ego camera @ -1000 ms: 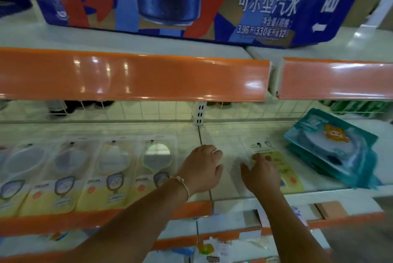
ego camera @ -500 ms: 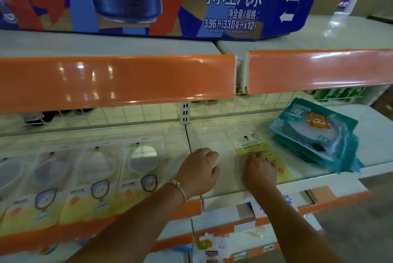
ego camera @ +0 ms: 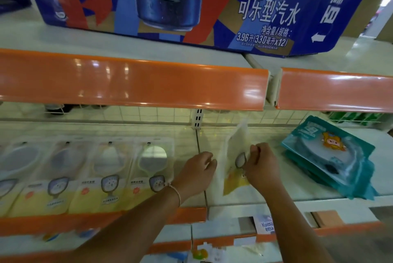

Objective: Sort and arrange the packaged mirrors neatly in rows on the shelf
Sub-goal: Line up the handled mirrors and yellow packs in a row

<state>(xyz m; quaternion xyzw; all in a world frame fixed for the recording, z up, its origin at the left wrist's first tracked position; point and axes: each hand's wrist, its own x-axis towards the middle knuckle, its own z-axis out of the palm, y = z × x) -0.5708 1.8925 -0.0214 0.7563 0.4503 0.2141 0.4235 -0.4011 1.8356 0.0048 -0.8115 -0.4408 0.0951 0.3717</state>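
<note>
Right hand (ego camera: 262,168): fingers curled, pinching the right edge of a packaged mirror (ego camera: 235,164). Left hand (ego camera: 196,172): fingers curled at the pack's left edge; actual grip cannot be told. Pack between the two hands, tilted up on edge off the shelf (ego camera: 265,200), long axis front to back, hang-hole end pointing away toward the wire back, yellow card end nearest. Left of the left fingers: row of mirror packs (ego camera: 102,175) lying flat, same orientation. Right of the right fingers: teal packs (ego camera: 331,156), stacked. Above: cola carton (ego camera: 191,5), print "可乐型汽水", "3.96升(330毫升x12)".
</note>
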